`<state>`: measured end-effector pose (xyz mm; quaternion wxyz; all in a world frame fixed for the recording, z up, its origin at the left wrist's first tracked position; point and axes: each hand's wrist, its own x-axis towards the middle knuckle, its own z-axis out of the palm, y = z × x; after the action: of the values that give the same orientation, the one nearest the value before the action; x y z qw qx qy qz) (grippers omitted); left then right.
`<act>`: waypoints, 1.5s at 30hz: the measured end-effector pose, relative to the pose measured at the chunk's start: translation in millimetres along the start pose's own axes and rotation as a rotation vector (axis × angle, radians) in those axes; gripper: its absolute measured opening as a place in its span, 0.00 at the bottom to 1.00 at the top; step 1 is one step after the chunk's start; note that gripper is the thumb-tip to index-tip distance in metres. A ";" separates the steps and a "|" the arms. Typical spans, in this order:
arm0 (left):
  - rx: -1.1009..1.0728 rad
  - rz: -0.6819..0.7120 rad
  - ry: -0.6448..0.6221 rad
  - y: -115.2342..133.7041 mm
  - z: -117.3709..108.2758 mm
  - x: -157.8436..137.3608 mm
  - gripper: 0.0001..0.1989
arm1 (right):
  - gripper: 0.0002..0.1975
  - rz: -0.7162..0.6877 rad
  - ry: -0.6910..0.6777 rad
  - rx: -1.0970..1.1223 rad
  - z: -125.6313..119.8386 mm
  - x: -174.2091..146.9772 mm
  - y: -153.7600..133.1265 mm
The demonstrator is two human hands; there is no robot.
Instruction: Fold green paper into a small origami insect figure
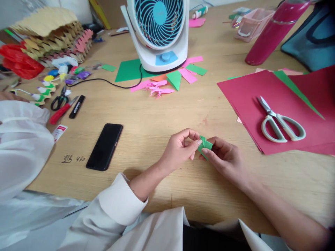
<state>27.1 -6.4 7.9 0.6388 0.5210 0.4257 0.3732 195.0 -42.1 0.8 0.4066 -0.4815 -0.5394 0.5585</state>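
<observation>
Head view, looking down at a wooden table [146, 115]. Left hand [179, 148] and right hand [226, 158] meeting just above the table near its front edge, both pinching a small folded green paper [205, 145] between them. Left fingers [195, 143] curling narrow and closing on the paper's left side; right fingers [209, 153] closing narrow on its lower right side, gripping from beneath. Paper sitting between the two hands, partly hidden by the fingertips.

Lying to the left, well apart from the hands, a black phone [105, 146], face up. Resting to the right on red paper sheets [277, 101], a pair of pale-handled scissors [280, 121]. Standing at the far side of the table, a white and blue fan [159, 33], with green and pink paper scraps [178, 75] scattered around its base. Standing at the far right, tilted in the picture, a pink bottle [274, 29].
</observation>
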 end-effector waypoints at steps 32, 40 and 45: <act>-0.018 0.030 -0.012 -5.7 5.9 -2.7 0.04 | 0.11 0.049 0.030 -0.123 -0.6 -1.5 -2.5; -0.022 0.052 -0.036 -4.3 4.8 -3.6 0.05 | 0.13 0.032 0.054 -0.140 -0.1 -1.3 -2.9; -0.028 0.027 -0.041 -4.1 6.1 -3.4 0.11 | 0.12 0.026 0.055 -0.138 0.4 -1.8 -1.8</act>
<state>31.7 -12.5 4.9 0.6496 0.5252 0.4000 0.3771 194.8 -43.8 2.7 0.3798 -0.5306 -0.5590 0.5116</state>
